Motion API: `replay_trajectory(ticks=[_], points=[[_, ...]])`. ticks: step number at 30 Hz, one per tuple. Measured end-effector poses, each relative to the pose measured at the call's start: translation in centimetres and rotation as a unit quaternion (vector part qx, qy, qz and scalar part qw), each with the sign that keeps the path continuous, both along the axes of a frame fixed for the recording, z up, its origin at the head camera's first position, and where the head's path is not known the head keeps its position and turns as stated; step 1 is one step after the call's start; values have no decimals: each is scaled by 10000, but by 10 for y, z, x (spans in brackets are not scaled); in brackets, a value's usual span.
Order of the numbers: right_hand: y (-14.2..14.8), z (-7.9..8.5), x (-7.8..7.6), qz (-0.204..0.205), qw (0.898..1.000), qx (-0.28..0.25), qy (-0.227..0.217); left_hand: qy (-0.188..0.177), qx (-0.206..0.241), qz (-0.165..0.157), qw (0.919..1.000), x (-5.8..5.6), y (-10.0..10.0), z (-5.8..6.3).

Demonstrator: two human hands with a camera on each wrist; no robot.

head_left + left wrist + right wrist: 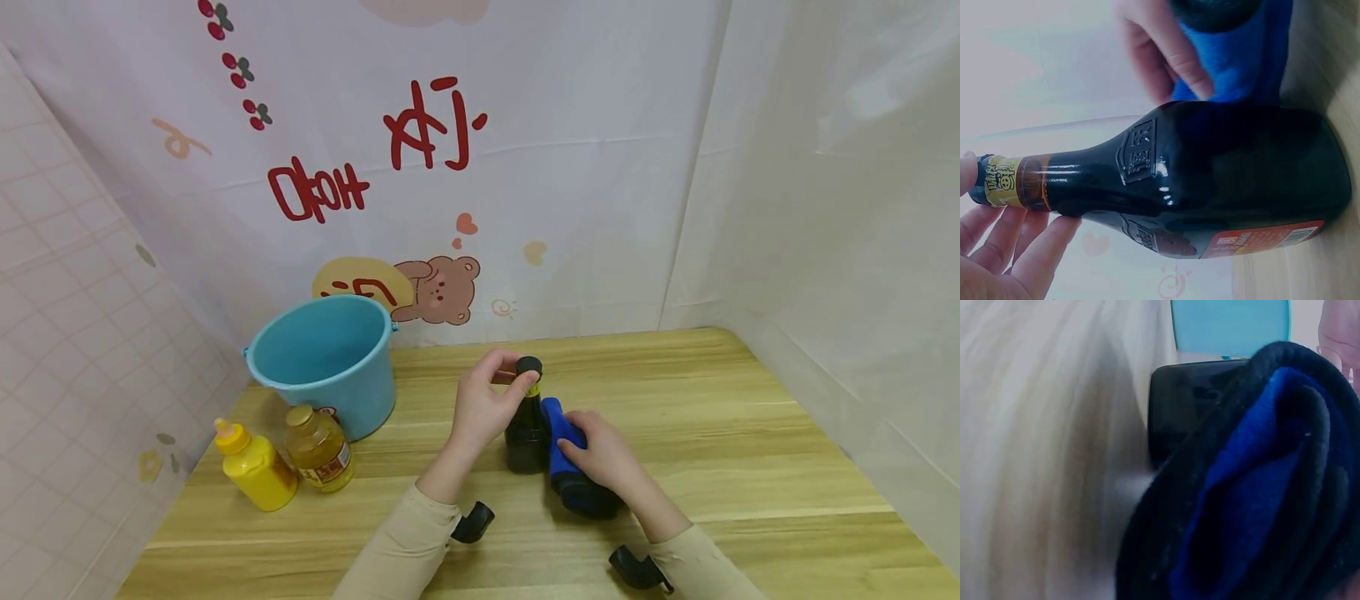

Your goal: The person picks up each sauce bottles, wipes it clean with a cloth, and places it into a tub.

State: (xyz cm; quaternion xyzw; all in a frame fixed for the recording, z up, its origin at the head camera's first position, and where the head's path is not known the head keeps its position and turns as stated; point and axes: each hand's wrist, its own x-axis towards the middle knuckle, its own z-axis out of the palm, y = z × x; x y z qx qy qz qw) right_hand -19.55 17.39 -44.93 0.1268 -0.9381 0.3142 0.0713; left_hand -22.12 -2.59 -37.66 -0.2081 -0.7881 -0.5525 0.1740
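A dark soy sauce bottle stands upright on the wooden table. My left hand grips it at the cap and neck, thumb on one side and fingers on the other. The left wrist view shows the yellow neck label and a red body label on the bottle. Just right of the bottle, my right hand holds a folded blue cloth with black edging against the bottle's side. In the right wrist view, the folds of the cloth hide part of the bottle and most of that hand.
At the back left stands a light blue bucket. In front of it are a gold-capped jar and a yellow squeeze bottle. White printed sheets hang around the wooden table.
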Motion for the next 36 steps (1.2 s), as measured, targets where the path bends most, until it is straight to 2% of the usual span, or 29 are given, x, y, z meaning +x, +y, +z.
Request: replay_trajectory(ticks=[9, 12, 17, 22, 28, 36], points=[[-4, -3, -2, 98, 9962, 858, -59, 5, -62, -34, 10000, 1, -1, 1], [-2, -3, -1, 170, 9954, 948, -17, -4, -101, -38, 9999, 0, -2, 1], [8, -3, 1, 227, 9981, 551, 139, 14, -115, -66, 9999, 0, -2, 1], [20, 9, 4, 351, 9976, 76, 588, 39, -96, -99, 9999, -1, -2, 1], [26, 33, 7, 437, 9897, -452, 1283, -30, -93, -120, 9999, -1, -1, 2], [17, 55, 7, 363, 9781, -1387, 1509, -57, -101, -117, 9999, -1, -1, 2]])
